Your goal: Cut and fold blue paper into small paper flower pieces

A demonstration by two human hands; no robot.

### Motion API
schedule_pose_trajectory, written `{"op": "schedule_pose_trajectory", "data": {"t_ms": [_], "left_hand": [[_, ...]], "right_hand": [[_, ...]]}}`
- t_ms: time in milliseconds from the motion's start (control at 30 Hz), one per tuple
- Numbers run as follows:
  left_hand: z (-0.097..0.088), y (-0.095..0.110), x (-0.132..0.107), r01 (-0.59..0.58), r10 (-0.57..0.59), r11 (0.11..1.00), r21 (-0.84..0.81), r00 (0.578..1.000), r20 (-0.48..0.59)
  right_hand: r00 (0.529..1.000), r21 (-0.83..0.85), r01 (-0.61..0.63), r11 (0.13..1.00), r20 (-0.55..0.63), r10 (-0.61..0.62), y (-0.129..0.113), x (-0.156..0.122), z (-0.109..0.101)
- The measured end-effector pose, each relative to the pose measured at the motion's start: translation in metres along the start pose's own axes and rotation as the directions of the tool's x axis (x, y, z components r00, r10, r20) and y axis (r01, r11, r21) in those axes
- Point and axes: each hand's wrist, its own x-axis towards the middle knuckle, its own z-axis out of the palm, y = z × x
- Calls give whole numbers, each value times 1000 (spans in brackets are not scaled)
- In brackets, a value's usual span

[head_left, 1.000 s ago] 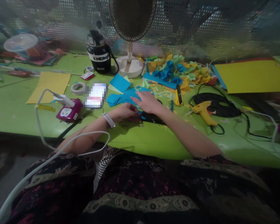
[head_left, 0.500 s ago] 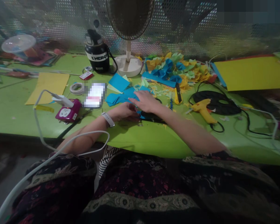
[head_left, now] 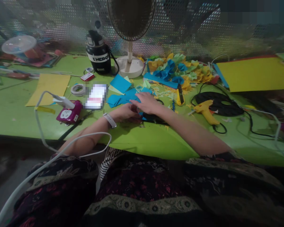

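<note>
Cut blue paper [head_left: 122,99] lies on the green table [head_left: 153,140], its pieces folded or overlapping. My left hand [head_left: 127,113] curls at its near edge, fingers pinching blue paper. My right hand [head_left: 147,103] rests on top with its fingers stretched out over the paper. A black object [head_left: 153,118], perhaps scissor handles, lies just beneath my hands, partly hidden. A white band [head_left: 110,120] circles my left wrist.
Behind the hands are a blurred phone [head_left: 96,96], a tape roll [head_left: 78,89], and a magenta socket [head_left: 69,112] with a white cable. A yellow glue gun [head_left: 205,111] sits on black cord at right. Paper flowers [head_left: 177,71] and scraps are heaped behind.
The head view has shifted slightly left. Both hands stay on the blue paper, with no clear change in their grip.
</note>
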Motion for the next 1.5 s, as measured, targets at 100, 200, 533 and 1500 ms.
{"op": "schedule_pose_trajectory", "data": {"t_ms": [100,200,533,1500], "left_hand": [[-1,-1,1,-12,12,1000,-4,1000,10],[-1,0,1,-4,4,1000,-2,1000,-9],[3,3,1,15,-15,1000,5,997,-78],[2,1,3,-6,7,1000,25,998,-57]], "right_hand": [[1000,7,13,1000,-3,-13,1,1,2],[1000,18,19,1000,-16,-18,2,1,3],[999,30,20,999,-25,-20,1,2,3],[1000,9,16,1000,-5,-16,0,4,2]]}}
